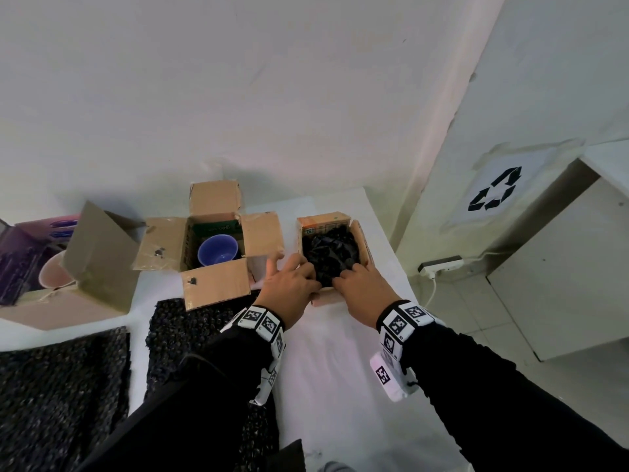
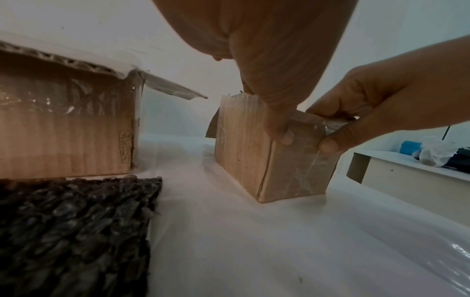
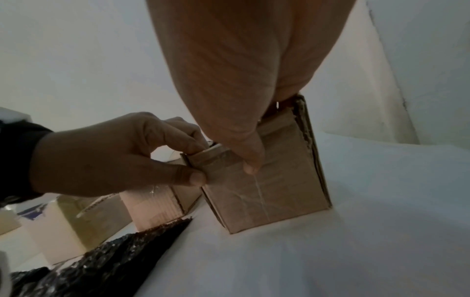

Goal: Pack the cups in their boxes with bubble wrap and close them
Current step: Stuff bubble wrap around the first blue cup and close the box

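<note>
A small cardboard box stands on the white table, stuffed with black bubble wrap; any cup inside is hidden. My left hand and right hand both hold its near edge. Their fingers reach in over the wrap. In the wrist views both thumbs press the front face of the small box, pinching the folded near flap. To the left an open box holds a blue cup. Further left, a pink cup sits in a third box.
Two black bubble wrap sheets lie on the table's near left. A purple carton is at the far left. The table's right edge drops to a floor with a power strip and a white cabinet.
</note>
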Demonstrator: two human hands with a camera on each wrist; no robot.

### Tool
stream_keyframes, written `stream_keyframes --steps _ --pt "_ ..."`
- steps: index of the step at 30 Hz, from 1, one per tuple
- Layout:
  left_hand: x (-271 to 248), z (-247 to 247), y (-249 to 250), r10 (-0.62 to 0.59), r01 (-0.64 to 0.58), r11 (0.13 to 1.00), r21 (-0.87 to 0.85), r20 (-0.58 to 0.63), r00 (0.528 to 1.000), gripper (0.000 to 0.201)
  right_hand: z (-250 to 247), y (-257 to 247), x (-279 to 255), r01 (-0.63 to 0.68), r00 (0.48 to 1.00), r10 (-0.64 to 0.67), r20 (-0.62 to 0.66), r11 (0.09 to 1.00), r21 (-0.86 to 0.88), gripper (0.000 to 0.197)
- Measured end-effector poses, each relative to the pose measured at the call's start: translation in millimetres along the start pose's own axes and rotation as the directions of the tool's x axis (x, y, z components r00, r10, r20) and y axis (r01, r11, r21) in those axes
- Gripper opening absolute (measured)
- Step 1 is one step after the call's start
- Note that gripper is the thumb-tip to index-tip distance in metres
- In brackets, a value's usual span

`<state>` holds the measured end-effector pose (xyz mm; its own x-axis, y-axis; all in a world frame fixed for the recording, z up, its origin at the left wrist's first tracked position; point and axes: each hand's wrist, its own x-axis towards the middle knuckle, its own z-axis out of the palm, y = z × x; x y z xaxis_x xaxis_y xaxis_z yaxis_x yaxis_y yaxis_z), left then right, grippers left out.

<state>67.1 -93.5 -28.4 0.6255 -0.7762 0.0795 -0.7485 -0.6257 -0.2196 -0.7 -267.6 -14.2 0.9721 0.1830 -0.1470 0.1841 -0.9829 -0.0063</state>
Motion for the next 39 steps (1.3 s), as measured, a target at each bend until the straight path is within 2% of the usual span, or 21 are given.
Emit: stream_keyframes --steps 4,10,14,16,20,23,27,30,32,34,36,38,39 --pt "-3.3 3.6 -2.5 0.025 -0.025 1.000 0.014 -0.017 1.000 0.023 1.4 -2.9 -4.0 0.015 0.999 -0.013 -0.051 0.999 0.048 0.042" --pt "-8.4 9.1 -6.3 0.069 -0.071 0.997 -0.017 -0.131 0.989 0.021 4.4 0.7 0.5 -0.001 1.000 0.003 -0.030 0.998 0.070 0.039" --pt "-6.1 7.1 -10.6 0.046 -0.045 0.999 0.011 -0.093 0.995 0.052 -2.2 0.3 4.0 -0.002 1.000 0.002 0.016 1.000 0.021 0.035" --pt "-3.8 2.8 -9.3 0.010 -0.007 0.999 0.048 -0.072 0.997 0.058 -6.7 -0.6 7.1 0.001 0.999 -0.002 0.036 1.000 0.012 0.033" --pt "4.8 -2.1 -10.8 -0.008 0.011 0.998 0.069 -0.038 0.999 0.056 -7.0 1.2 11.2 0.023 0.998 -0.025 0.059 0.999 0.039 0.031" --pt "10.4 -1.8 -13.6 0.024 -0.025 0.996 0.089 0.012 1.000 0.058 -0.1 2.5 6.8 0.054 0.998 -0.053 -0.014 0.997 0.063 0.030" --pt "12.3 -0.2 -12.4 0.012 -0.015 0.998 0.060 0.054 0.998 0.057 8.0 -3.3 0.2 -0.030 0.989 0.063 -0.133 0.972 0.232 0.020" --pt "7.7 1.6 -13.3 0.013 -0.014 0.999 0.053 0.016 1.000 0.054 18.3 -3.7 -3.3 0.030 0.975 0.026 -0.221 0.969 0.247 0.030" --pt "4.3 2.7 -12.1 0.042 -0.041 0.998 0.041 -0.036 0.998 0.050 23.5 -1.4 -3.0 0.026 0.983 0.014 -0.182 0.977 0.212 0.034" --pt "0.6 4.1 -9.6 0.053 -0.053 0.999 0.003 -0.095 0.994 0.046 21.2 -1.2 -1.5 -0.020 0.994 0.043 -0.101 0.977 0.214 0.030" --pt "-4.4 7.8 -8.3 0.053 -0.060 0.997 -0.048 -0.145 0.988 0.038 15.3 -1.8 0.4 -0.013 0.999 0.024 -0.047 0.977 0.212 0.024" --pt "-8.3 13.1 -8.9 0.072 -0.082 0.995 -0.056 -0.165 0.984 0.026 8.9 -0.4 0.2 0.054 0.996 -0.040 -0.083 0.983 0.176 0.020" --pt "-8.7 14.6 -9.4 0.074 -0.083 0.995 -0.051 -0.158 0.985 0.023 6.6 2.6 0.1 0.093 0.985 -0.075 -0.155 0.989 0.111 0.024"
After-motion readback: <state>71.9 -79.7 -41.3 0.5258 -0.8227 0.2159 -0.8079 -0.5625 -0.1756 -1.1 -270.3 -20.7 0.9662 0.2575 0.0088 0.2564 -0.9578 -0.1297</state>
